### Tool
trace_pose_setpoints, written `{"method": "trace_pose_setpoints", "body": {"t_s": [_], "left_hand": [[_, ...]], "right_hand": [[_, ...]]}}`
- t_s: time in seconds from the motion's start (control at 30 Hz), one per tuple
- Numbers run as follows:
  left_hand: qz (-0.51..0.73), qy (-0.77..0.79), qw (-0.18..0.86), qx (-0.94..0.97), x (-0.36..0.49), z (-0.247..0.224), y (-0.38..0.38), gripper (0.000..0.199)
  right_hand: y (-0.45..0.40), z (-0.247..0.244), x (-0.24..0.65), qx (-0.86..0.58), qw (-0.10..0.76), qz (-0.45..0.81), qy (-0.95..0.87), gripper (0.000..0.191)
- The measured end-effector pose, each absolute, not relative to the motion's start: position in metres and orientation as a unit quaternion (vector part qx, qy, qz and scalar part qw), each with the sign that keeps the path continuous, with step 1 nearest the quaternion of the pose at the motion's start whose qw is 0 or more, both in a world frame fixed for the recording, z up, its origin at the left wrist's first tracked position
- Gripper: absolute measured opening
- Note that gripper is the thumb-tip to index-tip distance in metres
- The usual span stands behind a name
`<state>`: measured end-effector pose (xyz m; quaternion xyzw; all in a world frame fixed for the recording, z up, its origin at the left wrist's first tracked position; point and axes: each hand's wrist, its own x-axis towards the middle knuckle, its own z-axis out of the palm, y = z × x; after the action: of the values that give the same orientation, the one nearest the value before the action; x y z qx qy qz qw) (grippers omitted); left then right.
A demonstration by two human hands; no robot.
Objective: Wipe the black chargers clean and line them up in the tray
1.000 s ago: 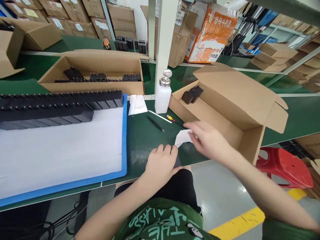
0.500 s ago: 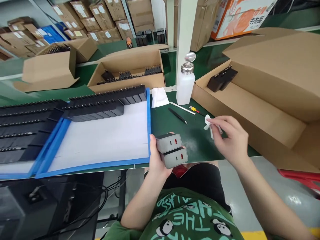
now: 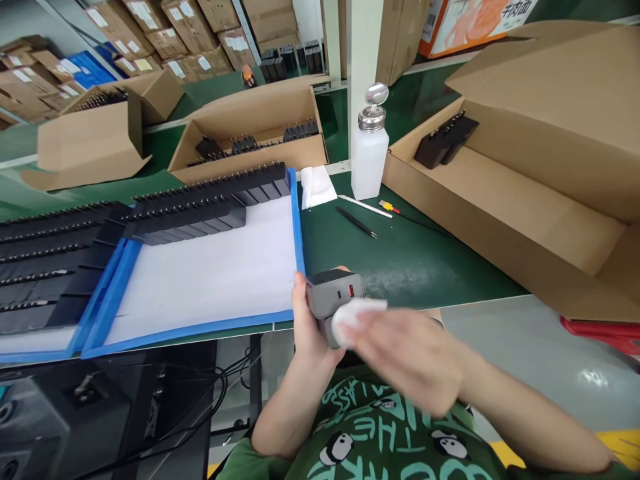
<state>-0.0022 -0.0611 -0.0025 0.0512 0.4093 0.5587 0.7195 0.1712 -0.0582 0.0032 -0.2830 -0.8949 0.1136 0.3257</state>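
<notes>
In my left hand [image 3: 311, 333] are two grey charger blocks [image 3: 333, 295], held side by side with their port faces turned up toward me. The upper one shows a small dark slot and a red USB port; the lower one is mostly covered. My right hand [image 3: 415, 353], smeared by motion, grips a crumpled white wipe [image 3: 357, 317] that lies against the lower block's face. Both hands are at the front edge of the green table [image 3: 400, 267]. Beyond them lie black tweezers [image 3: 356, 222], a white stick [image 3: 366, 207] and a cable with a yellow plug [image 3: 389, 207].
A white pump bottle [image 3: 369, 160] stands by the post. At right is an open carton [image 3: 525, 220] with black chargers [image 3: 445, 141] in its corner. A blue-edged tray [image 3: 210, 273] at left carries rows of black chargers [image 3: 200, 217]. Folded white wipes [image 3: 317, 187] lie beside it.
My right hand has swung left and down from over the table, bringing the white wipe onto the lower charger. My left hand still holds both chargers. The view has shifted slightly.
</notes>
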Motion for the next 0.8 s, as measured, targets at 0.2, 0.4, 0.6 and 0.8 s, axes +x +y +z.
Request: {"method": "trace_pose_setpoints", "body": {"t_s": [0.2,0.4,0.6,0.8], "left_hand": [[0.564,0.383,0.728,0.078,-0.008,-0.007,-0.063,0.068],[0.594,0.497,0.598,0.204,-0.002,-0.017,-0.065,0.069],[0.594,0.523,0.547,0.274,0.017,-0.031,-0.067,0.054],[0.578,0.462,0.589,0.324,0.024,-0.024,-0.068,0.069]], "right_hand": [[-0.016,-0.042,0.213,-0.390,0.318,-0.006,-0.864,0.044],[-0.043,-0.002,0.198,-0.375,0.269,0.074,-0.884,0.073],[-0.071,0.028,0.150,-0.334,0.219,-0.131,-0.907,0.044],[-0.043,0.036,0.171,-0.418,0.185,-0.072,-0.886,0.045]]}}
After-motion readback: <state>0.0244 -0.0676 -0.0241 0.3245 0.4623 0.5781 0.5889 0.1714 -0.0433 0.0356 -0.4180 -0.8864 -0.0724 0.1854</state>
